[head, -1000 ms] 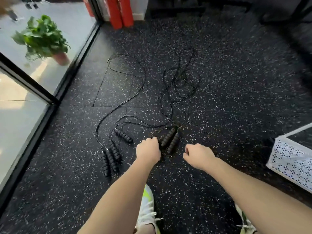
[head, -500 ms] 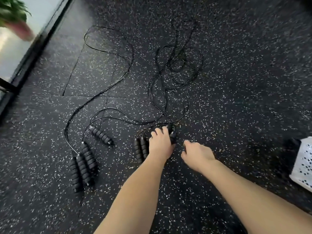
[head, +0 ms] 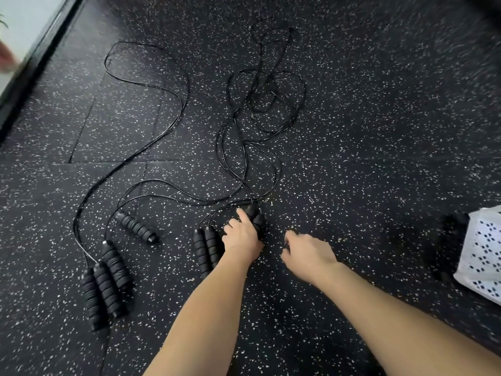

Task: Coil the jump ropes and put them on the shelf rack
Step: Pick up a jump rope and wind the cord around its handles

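Black speckled rubber floor (head: 366, 164). Left hand (head: 244, 237) on handle pair (head: 254, 215), fingers (head: 242, 214) curled over them; second pair (head: 206, 248) just beside wrist. Right hand (head: 309, 253) nearby, fingers loosely bent, grasping nothing. Three handles (head: 105, 283) bundled far left, single handle (head: 137, 229) between. Tangled cords (head: 260, 109) beyond. White perforated basket (head: 482, 256) cut off right. Window frame (head: 35, 58) upper left, blurred.

Bright daylight spills in from the window (head: 24, 20) at upper left; the speckled floor (head: 379, 158) blurs far from that window, edges bow outward, and shadows stay soft.
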The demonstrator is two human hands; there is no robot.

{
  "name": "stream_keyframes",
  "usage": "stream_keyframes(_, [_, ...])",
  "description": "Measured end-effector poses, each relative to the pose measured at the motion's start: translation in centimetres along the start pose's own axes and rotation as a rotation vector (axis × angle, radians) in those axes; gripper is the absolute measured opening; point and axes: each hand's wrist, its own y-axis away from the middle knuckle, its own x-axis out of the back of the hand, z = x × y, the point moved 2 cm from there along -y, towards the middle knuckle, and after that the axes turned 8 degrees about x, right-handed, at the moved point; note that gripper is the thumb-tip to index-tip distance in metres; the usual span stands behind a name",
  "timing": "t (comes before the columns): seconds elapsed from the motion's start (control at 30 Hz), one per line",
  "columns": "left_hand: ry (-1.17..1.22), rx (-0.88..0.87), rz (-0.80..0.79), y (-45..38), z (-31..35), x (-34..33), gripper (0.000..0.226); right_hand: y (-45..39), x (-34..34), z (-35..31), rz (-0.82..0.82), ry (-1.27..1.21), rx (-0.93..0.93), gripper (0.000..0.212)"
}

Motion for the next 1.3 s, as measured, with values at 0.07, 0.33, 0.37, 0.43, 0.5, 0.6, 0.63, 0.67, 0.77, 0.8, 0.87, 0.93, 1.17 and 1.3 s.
stream_keyframes(0.07, [0.015, 0.018, 0.008, 0.3, 0.0, -0.1, 0.108, 0.3, 0.2, 0.2, -0.015, -0.01, -0.001, 0.031])
stream_keyframes(0.33, [0.29, 0.031, 0.275, 6.4, 0.6, 6.9, 0.052, 3.5, 4.3, -0.4, 0.032, -0.047, -0.014, 0.029])
stream_keyframes(0.37, [0.363, 0.035, 0.299, 7.7, 0.8, 8.7, 0.052, 4.5, 5.4, -0.9, 0.051, -0.057, -0.01, 0.029])
stream_keyframes(0.43, [0.454, 0.015, 0.341, 10.7, 1.0, 12.6, 0.052, 6.6, 7.7, -2.3, 0.111, -0.095, 0.006, 0.029])
stream_keyframes(0.5, [0.461, -0.05, 0.382, 14.4, 1.3, 16.4, 0.053, 9.2, 10.4, -3.8, 0.175, -0.154, 0.013, 0.033])
stream_keyframes(0.6, [0.412, -0.17, 0.416, 21.8, 1.5, 21.1, 0.058, 13.7, 15.0, -5.9, 0.314, -0.266, 0.011, 0.056])
stream_keyframes(0.63, [0.397, -0.214, 0.427, 24.6, 1.5, 22.3, 0.061, 15.5, 16.6, -6.5, 0.373, -0.312, 0.012, 0.063])
stream_keyframes(0.67, [0.388, -0.261, 0.442, 27.4, 1.5, 23.3, 0.064, 17.4, 18.2, -6.9, 0.439, -0.375, 0.015, 0.067])
stream_keyframes(0.77, [0.467, -0.373, 0.503, 35.5, 1.3, 25.7, 0.061, 23.6, 22.5, -8.0, 0.635, -0.562, 0.111, 0.068])
stream_keyframes(0.8, [0.511, -0.389, 0.513, 37.8, 1.3, 26.4, 0.06, 25.7, 23.5, -8.1, 0.7, -0.619, 0.153, 0.067])
stream_keyframes(0.87, [0.577, -0.417, 0.494, 42.1, 1.3, 27.2, 0.059, 30.0, 25.1, -7.9, 0.846, -0.729, 0.234, 0.058])
stream_keyframes(0.93, [0.652, -0.482, 0.409, 45.9, 1.8, 27.8, 0.057, 33.9, 26.5, -7.3, 0.986, -0.712, 0.246, 0.048])
stream_keyframes(1.17, [0.756, -0.756, 0.204, 57.5, 3.0, 28.4, 0.046, 41.2, 31.3, -4.6, 0.825, -0.699, 0.164, 0.016])
stream_keyframes(1.3, [0.845, -0.732, 0.26, 61.0, 2.9, 28.4, 0.046, 42.9, 30.8, -3.1, 0.665, -0.427, 0.007, 0.024])
